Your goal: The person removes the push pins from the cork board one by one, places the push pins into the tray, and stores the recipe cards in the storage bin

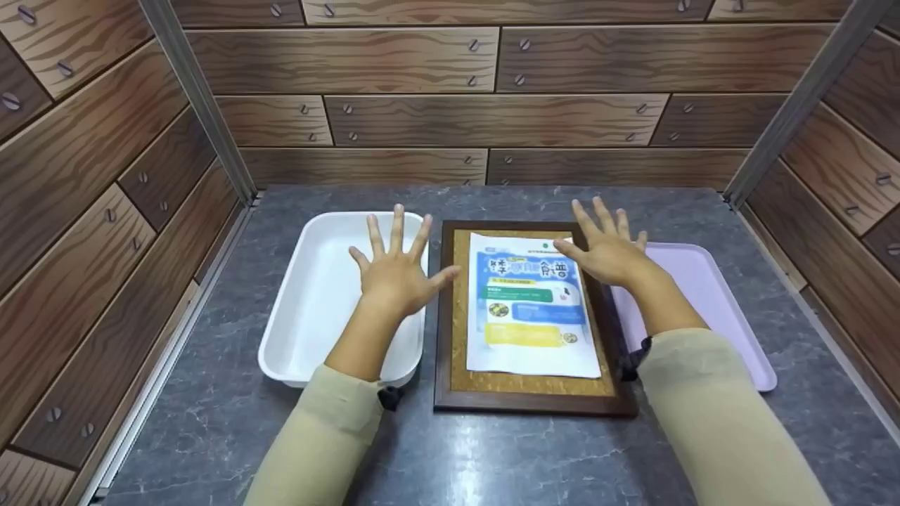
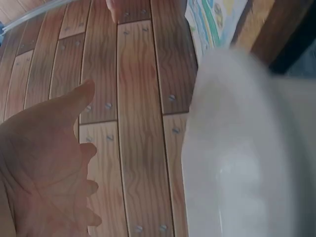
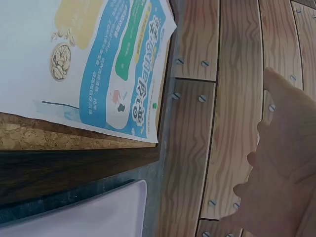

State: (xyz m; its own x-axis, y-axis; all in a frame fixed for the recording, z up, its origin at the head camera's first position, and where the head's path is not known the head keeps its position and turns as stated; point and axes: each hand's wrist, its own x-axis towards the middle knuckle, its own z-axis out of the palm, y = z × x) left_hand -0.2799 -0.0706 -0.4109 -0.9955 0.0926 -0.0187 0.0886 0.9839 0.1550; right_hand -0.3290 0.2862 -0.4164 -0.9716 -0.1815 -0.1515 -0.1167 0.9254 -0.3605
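My left hand point(image 1: 396, 281) hovers palm down with fingers spread over the right side of a white tray point(image 1: 330, 281); nothing is in it. In the left wrist view the palm point(image 2: 39, 168) is bare, with the tray's wall point(image 2: 232, 163) beside it. Over the upper right corner of a brown-framed cork board point(image 1: 538, 402) is my right hand point(image 1: 612, 253), fingers apart and holding nothing. A printed sheet point(image 1: 534, 309) with blue, green and yellow blocks lies on the cork. The right wrist view has the sheet point(image 3: 103, 64) at left and the palm point(image 3: 286, 158) at right.
A flat lilac tray point(image 1: 710, 302) lies right of the board, partly behind my right forearm. All of this stands on a dark grey marbled table point(image 1: 211, 422). Wood-patterned walls point(image 1: 408, 63) with metal corner posts point(image 1: 204, 98) enclose the back and both sides.
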